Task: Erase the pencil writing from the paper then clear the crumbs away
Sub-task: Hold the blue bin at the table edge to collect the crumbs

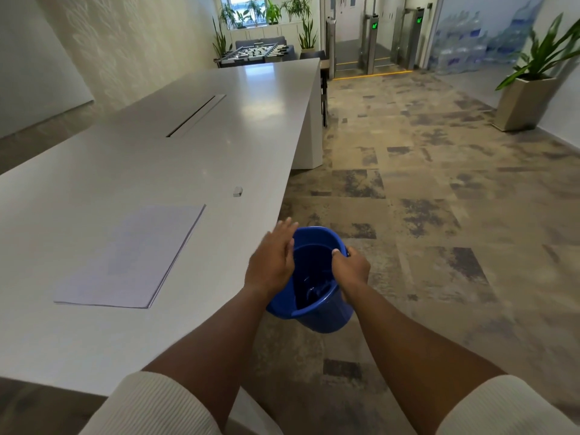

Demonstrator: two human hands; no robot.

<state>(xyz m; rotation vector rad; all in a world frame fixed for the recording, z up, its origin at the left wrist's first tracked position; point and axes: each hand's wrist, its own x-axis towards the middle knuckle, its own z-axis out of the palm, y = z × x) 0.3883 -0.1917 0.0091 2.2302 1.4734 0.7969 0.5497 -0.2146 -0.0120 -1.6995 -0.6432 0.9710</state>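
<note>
A sheet of white paper (pixel 131 255) lies flat on the long white table (pixel 157 146), left of my hands. A small white eraser (pixel 238 191) rests on the table beyond the paper, near the right edge. A blue plastic bucket (pixel 317 296) hangs just off the table's right edge, tilted toward me. My right hand (pixel 350 270) grips its far rim, thumb inside. My left hand (pixel 273 260) is at the table edge with straight fingers, palm against the bucket's left rim. Crumbs are too small to make out.
The table edge runs diagonally past my left hand. A cable slot (pixel 196 116) sits in the table's middle. Patterned carpet (pixel 439 199) spreads to the right, with a potted plant (pixel 527 98) at the far right and entry gates (pixel 392 42) at the back.
</note>
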